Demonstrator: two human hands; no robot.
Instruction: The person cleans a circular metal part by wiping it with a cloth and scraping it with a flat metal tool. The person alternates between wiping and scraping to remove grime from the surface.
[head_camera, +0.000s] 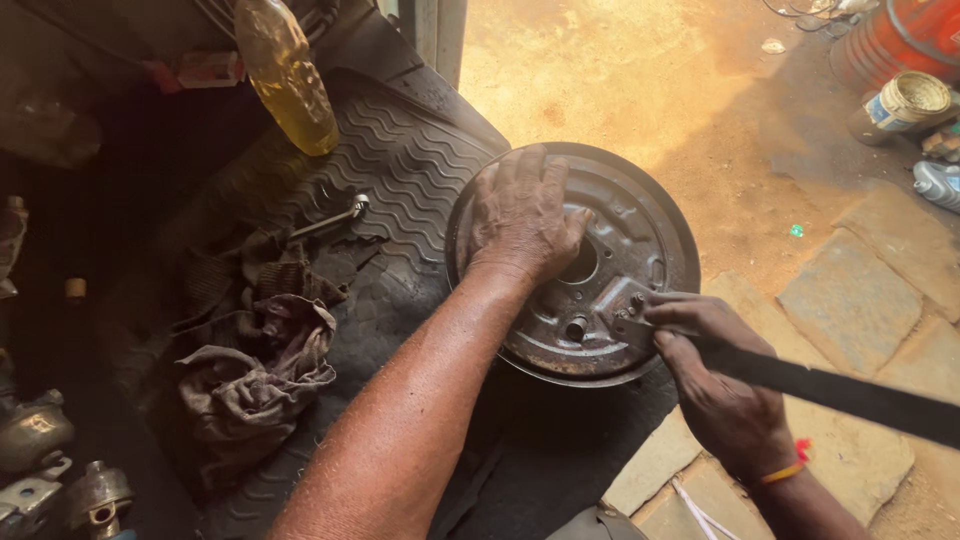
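— Rubber floor mat (400, 170), ribbed and black, carries the round steel backing plate (640, 215), lying flat at its edge.

— And the hands?

— Left hand (520, 215) spreads palm-down over the plate's upper left. Right hand (715, 385) is closed round a long dark tool (850, 392), its axis running from the lower right in towards the small fitting (632, 318) on the plate's near rim.
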